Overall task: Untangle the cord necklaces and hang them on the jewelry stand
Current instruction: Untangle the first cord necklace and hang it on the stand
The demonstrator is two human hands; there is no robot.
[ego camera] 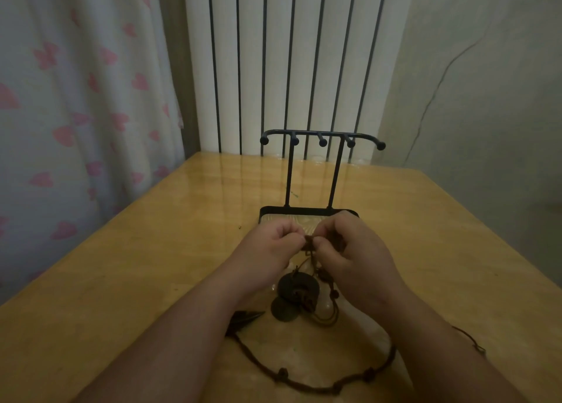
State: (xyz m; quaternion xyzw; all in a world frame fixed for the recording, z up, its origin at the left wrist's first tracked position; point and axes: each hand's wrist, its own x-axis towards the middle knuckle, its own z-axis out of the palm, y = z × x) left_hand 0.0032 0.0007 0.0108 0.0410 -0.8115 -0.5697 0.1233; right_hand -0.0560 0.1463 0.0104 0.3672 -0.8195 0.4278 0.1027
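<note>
**Head view.** Your left hand [272, 241] and right hand [352, 250] meet over the counter [121, 281], just in front of the jewelry stand [322, 142]. Both hands are narrowly closed. The thumb and curled fingers of each pinch the same short stretch of brown cord [309, 241], which bridges the small gap between them.

From this pinch, the cord necklaces [316, 281] drop in a tangle to the counter between your forearms. In the tangle:
- A large dark disc pendant [299, 285] sits directly under your hands.
- A smaller round disc [284, 310] touches the large disc's lower left edge.
- A dark arrowhead pendant [248, 317] lies just beside your left forearm.
- A beaded cord [369, 373] runs from the arrowhead pendant in a wide loop toward you, passing under your right forearm.
- A loose cord end [470, 338] shows on the counter to the right of that forearm.

The stand is upright at the far side of the counter. Its dark-rimmed base tray [304, 211] is partly hidden by your knuckles. Behind the stand are a white ribbed radiator [289, 53] and, to its left, a curtain [76, 98] with pink hearts.
</note>
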